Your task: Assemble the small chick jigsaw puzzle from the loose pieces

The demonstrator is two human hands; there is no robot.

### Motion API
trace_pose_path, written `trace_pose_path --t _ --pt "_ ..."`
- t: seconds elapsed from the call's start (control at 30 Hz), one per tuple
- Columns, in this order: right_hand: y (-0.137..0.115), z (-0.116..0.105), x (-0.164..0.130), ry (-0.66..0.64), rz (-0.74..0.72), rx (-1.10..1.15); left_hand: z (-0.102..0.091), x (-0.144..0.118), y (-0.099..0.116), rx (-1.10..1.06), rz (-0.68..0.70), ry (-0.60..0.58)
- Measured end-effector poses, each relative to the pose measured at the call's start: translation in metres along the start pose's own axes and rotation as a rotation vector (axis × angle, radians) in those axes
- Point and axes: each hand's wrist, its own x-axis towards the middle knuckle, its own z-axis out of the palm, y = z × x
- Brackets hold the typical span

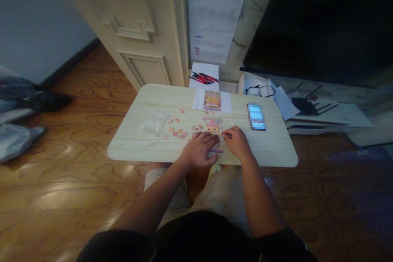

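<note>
1. Puzzle pieces [211, 127], partly joined into a small picture, lie flat on the near middle of the table [276, 147], under and just beyond both hands.
2. Left hand [199, 149] rests palm down on the joined patch, fingers spread and pressing; whether it holds anything cannot be told.
3. Right hand [236, 141] pinches what looks like one piece at the patch's right edge.
4. Such pieces are likely light, thin, stiff card, best nipped by the edges with fingertips.
5. The joined patch appears upright, its long axis running away from the person.
6. Loose pieces [176, 132] scatter to the left, near a clear bag [152, 125].
7. Farther off lie the reference picture [212, 100] and a phone [256, 116].
</note>
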Motion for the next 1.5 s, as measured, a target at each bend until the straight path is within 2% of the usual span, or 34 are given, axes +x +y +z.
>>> trace_pose_path --t 0.8,1.13,1.5 --pt "-0.001 -0.002 -0.003 -0.003 -0.014 0.002 -0.001 -0.001 0.001 -0.002 -0.009 -0.006" --pt "0.004 -0.005 -0.005 0.041 -0.019 0.040 -0.003 -0.001 0.003 -0.004 -0.028 0.001" --pt "0.007 -0.006 -0.009 0.035 0.022 0.023 -0.001 0.000 0.001 0.000 -0.015 -0.011"
